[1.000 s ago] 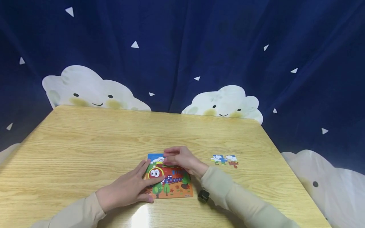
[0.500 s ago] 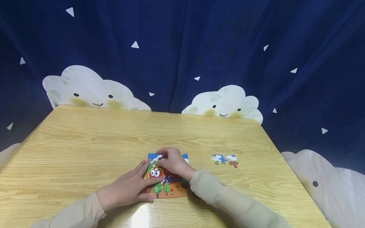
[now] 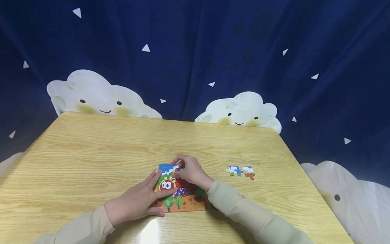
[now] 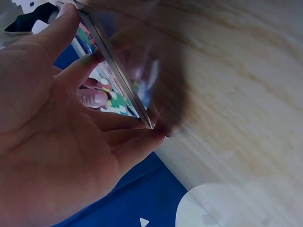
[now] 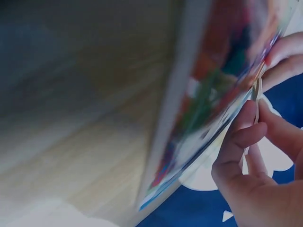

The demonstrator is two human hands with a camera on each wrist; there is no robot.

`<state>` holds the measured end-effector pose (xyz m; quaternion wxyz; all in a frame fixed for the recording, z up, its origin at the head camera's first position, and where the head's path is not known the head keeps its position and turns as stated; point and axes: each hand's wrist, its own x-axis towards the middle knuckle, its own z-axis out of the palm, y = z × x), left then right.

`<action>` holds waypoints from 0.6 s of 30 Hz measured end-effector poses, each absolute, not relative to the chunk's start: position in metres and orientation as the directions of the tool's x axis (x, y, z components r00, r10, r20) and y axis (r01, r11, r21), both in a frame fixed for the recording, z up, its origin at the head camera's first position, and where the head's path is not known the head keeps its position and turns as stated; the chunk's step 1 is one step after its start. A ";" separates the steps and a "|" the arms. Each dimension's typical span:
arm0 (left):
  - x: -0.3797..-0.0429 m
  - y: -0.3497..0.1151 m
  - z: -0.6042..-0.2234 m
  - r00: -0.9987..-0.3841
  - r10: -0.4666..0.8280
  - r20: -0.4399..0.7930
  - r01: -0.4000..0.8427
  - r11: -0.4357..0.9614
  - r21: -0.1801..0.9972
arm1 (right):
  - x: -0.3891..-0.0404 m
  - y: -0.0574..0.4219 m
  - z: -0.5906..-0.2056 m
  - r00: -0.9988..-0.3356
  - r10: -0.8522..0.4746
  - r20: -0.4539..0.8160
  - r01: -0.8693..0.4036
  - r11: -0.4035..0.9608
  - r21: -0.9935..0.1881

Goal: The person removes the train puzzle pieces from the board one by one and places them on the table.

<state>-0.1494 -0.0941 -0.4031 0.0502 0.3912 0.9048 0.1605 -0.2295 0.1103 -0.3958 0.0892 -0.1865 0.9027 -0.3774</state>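
A jigsaw puzzle board [image 3: 192, 205] with a red cartoon train, green trees and a blue sky lies flat near the table's front. My left hand [image 3: 138, 202] rests on its left side, fingers spread and fairly straight; in the left wrist view its fingertips touch the board's edge. Over the upper middle of the board is my right hand [image 3: 191, 171]. Between thumb and fingers it pinches a thin puzzle piece [image 5: 257, 92], seen edge-on in the right wrist view. The piece's printed face is mostly hidden, and so is the picture beneath the hand.
Several loose puzzle pieces [image 3: 240, 171] with clouds and sky lie on the wooden table [image 3: 122, 142] to the right of the board. A dark blue curtain [image 3: 176, 61] with white clouds hangs behind the table's far edge.
My right hand first moved left across the board's top, then slightly back to the right, its fingers now closer together. The left hand and loose pieces have stayed put.
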 end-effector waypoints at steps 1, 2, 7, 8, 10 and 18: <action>-0.150 -0.094 -0.404 -0.689 0.724 0.034 0.692 0.644 0.327 | -0.230 0.114 -0.395 -0.913 -0.408 -0.015 -0.273 0.637 -0.721; -0.150 -0.094 -0.404 -0.690 0.723 0.033 0.691 0.645 0.326 | -0.231 0.118 -0.395 -0.911 -0.412 -0.008 -0.280 0.633 -0.722; -0.150 -0.094 -0.405 -0.697 0.716 0.037 0.686 0.651 0.324 | -0.234 0.139 -0.396 -0.914 -0.406 0.009 -0.284 0.624 -0.728; -0.150 -0.093 -0.405 -0.698 0.715 0.036 0.684 0.652 0.326 | -0.234 0.144 -0.396 -0.917 -0.398 0.006 -0.277 0.625 -0.730; -0.149 -0.093 -0.405 -0.701 0.712 0.033 0.680 0.655 0.330 | -0.236 0.154 -0.396 -0.927 -0.374 -0.006 -0.248 0.627 -0.738; -0.149 -0.093 -0.404 -0.704 0.710 0.024 0.671 0.654 0.349 | -0.242 0.198 -0.395 -0.957 -0.288 -0.045 -0.160 0.648 -0.745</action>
